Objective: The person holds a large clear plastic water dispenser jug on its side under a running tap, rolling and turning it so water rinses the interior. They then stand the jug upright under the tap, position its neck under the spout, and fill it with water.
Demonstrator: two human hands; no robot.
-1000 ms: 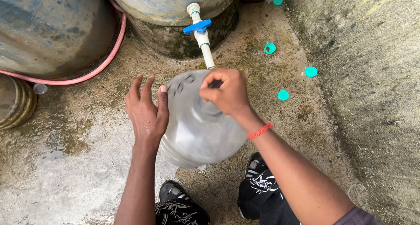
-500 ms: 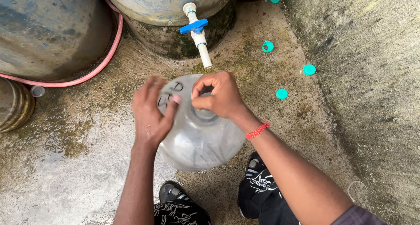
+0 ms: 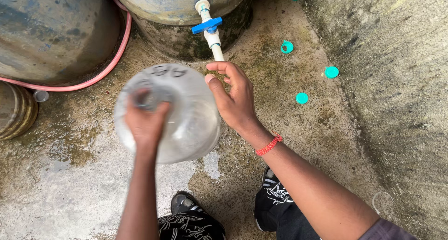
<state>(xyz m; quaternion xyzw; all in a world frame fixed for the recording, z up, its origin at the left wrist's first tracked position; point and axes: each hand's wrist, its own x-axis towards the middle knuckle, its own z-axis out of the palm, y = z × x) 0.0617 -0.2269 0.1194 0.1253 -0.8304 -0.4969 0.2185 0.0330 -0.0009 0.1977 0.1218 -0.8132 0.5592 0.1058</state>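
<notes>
Two hands steady a clear water jug (image 3: 186,123) below the white tap (image 3: 213,37): left hand (image 3: 145,121) grips its neck, right hand (image 3: 235,100) rests open against its side; wet concrete may let it slip.

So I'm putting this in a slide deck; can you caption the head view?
Left hand grips a clear water jug while the right hand steadies it below a blue-handled tap.
</notes>
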